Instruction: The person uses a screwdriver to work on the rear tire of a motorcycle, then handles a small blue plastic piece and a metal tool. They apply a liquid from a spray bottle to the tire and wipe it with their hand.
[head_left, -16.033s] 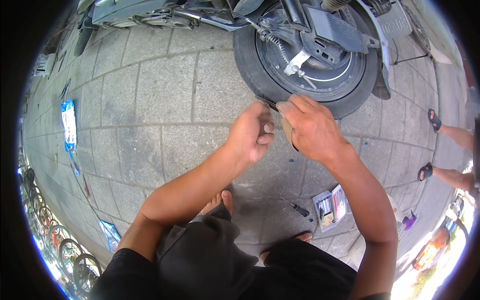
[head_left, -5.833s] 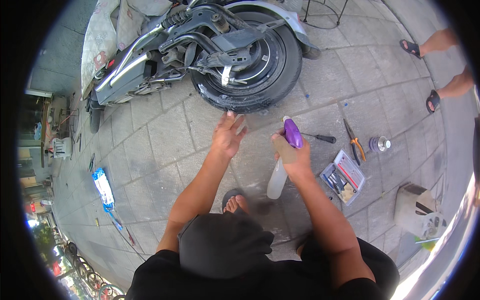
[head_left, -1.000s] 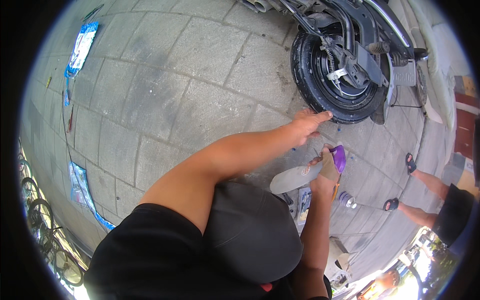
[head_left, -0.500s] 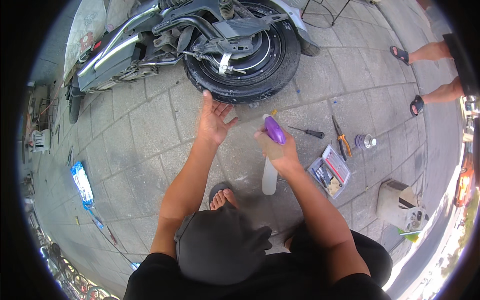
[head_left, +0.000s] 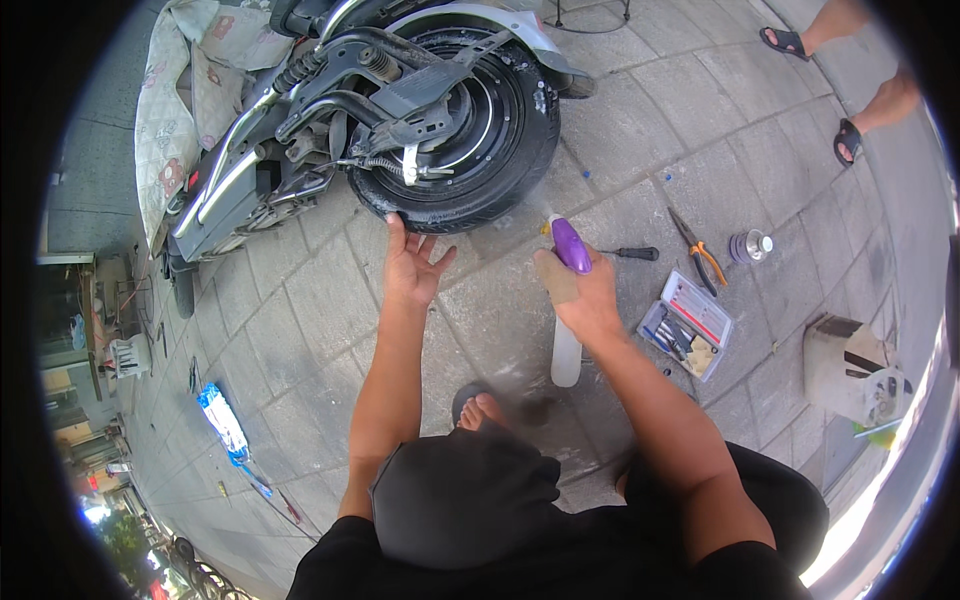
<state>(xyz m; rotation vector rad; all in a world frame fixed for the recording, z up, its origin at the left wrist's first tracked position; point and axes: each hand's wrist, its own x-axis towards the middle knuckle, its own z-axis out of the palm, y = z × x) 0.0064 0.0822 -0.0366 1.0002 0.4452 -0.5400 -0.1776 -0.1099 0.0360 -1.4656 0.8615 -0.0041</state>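
Observation:
My right hand (head_left: 585, 292) is wrapped round a spray bottle with a purple trigger head (head_left: 571, 246) and a whitish body (head_left: 566, 352). Its nozzle points up toward the black tyre (head_left: 478, 212) of a motor scooter's wheel, and a faint haze hangs between them. White wet-looking foam spots dot the tyre. My left hand (head_left: 412, 272) is palm up with fingers spread, one fingertip against the tyre's lower edge. A tan patch covers part of my right hand. Beside that hand lies a screwdriver (head_left: 638, 253), its shaft partly hidden.
The scooter (head_left: 235, 200) lies on its side on paving. To the right are orange-handled pliers (head_left: 708, 262), an open tool case (head_left: 690, 325), a small can (head_left: 750, 246) and a whitish container (head_left: 845, 365). A blue-white packet (head_left: 222, 422) lies left. A person's sandalled foot (head_left: 847, 140) stands far right.
The view has turned and shifted. My right hand has moved the spray bottle rightward, now overlapping the screwdriver's shaft. My left hand remains at the tyre's lower edge.

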